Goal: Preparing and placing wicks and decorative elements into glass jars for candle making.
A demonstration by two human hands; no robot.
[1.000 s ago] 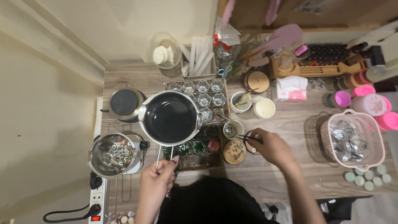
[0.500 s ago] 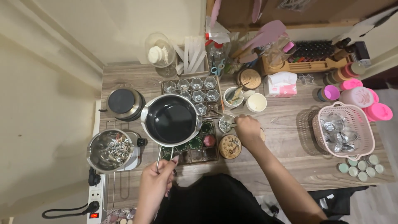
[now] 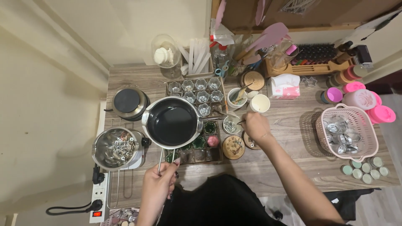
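My left hand (image 3: 158, 183) grips the wire handle of a black-lined metal saucepan (image 3: 172, 122) and holds it above a tray of small flower-shaped glass cups (image 3: 200, 95); some cups by the pan's near edge hold green or pink filling (image 3: 210, 127). My right hand (image 3: 256, 125) holds thin tweezers whose tip reaches toward a small white bowl (image 3: 230, 125) of metal bits. A round wooden lid (image 3: 234, 147) lies just below that bowl.
A steel pot of metal wick tabs (image 3: 115, 149) sits on a small hot plate at left, a second hot plate (image 3: 127, 102) behind it. A power strip (image 3: 98, 196) lies at the near left. A pink basket (image 3: 350, 133), pink lidded jars (image 3: 366, 100), tissue box (image 3: 284, 88) and spatulas stand right and back.
My right hand moved left from the wooden lids to the small white bowl with the tweezers. The pan stayed held over the tray; the view shifted slightly.
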